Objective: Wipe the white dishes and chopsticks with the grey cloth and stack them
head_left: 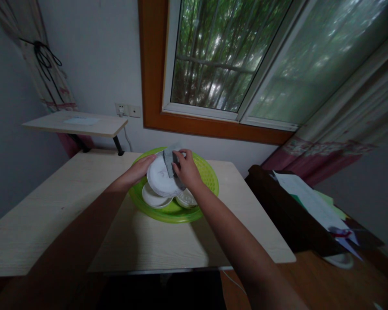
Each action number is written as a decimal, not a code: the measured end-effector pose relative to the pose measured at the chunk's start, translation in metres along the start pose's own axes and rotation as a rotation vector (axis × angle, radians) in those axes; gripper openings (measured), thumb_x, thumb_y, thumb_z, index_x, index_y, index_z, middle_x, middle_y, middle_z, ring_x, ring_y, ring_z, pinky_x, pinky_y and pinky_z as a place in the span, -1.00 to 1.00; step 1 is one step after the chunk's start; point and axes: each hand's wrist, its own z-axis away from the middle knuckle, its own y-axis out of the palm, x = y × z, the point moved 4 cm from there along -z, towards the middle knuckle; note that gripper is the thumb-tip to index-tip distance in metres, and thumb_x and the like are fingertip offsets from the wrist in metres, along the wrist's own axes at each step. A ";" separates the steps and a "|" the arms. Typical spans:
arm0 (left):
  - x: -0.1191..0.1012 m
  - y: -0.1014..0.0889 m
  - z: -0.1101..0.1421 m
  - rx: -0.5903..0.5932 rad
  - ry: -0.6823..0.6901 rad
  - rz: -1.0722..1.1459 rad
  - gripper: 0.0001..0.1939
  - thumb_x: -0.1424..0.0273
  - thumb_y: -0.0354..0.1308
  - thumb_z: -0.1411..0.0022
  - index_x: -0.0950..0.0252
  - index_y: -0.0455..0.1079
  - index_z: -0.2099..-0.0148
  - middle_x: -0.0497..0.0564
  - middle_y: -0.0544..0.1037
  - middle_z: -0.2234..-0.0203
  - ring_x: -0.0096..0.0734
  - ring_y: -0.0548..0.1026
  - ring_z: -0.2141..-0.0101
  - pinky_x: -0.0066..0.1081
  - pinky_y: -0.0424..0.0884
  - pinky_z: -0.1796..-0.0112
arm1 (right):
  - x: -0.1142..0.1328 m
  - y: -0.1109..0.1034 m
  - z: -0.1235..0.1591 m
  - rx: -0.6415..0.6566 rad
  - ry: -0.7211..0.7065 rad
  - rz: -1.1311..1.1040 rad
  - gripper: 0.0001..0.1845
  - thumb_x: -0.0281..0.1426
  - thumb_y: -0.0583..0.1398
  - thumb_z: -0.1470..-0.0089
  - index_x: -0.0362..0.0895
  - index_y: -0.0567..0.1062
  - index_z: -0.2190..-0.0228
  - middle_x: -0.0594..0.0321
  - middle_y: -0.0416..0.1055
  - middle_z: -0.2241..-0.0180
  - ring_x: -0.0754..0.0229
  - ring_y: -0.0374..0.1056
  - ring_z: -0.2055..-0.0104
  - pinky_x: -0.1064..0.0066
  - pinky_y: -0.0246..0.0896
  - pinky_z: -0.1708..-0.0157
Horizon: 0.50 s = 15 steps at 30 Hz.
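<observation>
My left hand [139,168] grips the left rim of a white plate [160,178], which is tilted towards me above a round green basket [208,176]. In my right hand [186,165] a grey cloth [170,159] is pinched and lies against the plate's face. Below the plate, inside the basket, sit a smaller white dish [153,199] on the left and a white bowl [187,198] on the right. The plate and my right forearm cover part of the bowl.
The basket stands on a pale wooden table [84,206]. A raised shelf [103,122] with a paper on it is at the back left, near wall sockets [128,110]. Beyond the table's right edge, papers [310,200] lie on a dark brown surface. A window is behind.
</observation>
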 end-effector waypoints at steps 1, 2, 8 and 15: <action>0.000 0.001 0.000 0.042 -0.011 -0.020 -0.54 0.08 0.19 -0.21 0.35 0.55 0.04 0.17 0.63 0.10 -0.08 0.52 0.03 -0.12 0.39 -0.06 | 0.000 -0.003 0.000 -0.016 0.015 0.042 -0.50 -0.38 0.17 -0.23 -0.14 0.36 -0.19 -0.03 0.20 -0.17 0.02 0.27 -0.10 0.23 0.22 -0.13; 0.001 0.001 0.000 0.079 -0.020 -0.042 -0.50 0.06 0.15 -0.24 0.36 0.53 0.00 0.16 0.62 0.08 -0.09 0.51 0.01 -0.13 0.38 -0.08 | -0.001 -0.006 0.000 -0.031 0.032 0.086 -0.51 -0.37 0.18 -0.23 -0.12 0.38 -0.18 -0.02 0.23 -0.16 0.00 0.26 -0.09 0.21 0.20 -0.13; -0.004 0.000 0.002 0.089 -0.019 -0.090 -0.46 0.01 0.09 -0.27 0.35 0.51 -0.04 0.15 0.63 0.10 -0.08 0.51 0.01 -0.18 0.40 -0.06 | -0.021 -0.012 -0.002 -0.036 0.172 0.177 -0.67 -0.30 0.20 -0.23 -0.15 0.55 0.02 0.02 0.52 0.10 -0.05 0.28 -0.01 0.19 0.15 -0.07; -0.002 -0.005 0.003 -0.002 -0.030 -0.121 -0.43 -0.04 0.07 -0.25 0.37 0.51 0.03 0.18 0.62 0.15 -0.07 0.51 0.03 -0.16 0.41 -0.02 | -0.044 0.000 -0.001 0.036 0.331 -0.044 -0.73 -0.27 0.17 -0.25 -0.15 0.60 0.17 0.14 0.58 0.24 0.12 0.43 0.24 0.39 0.22 0.20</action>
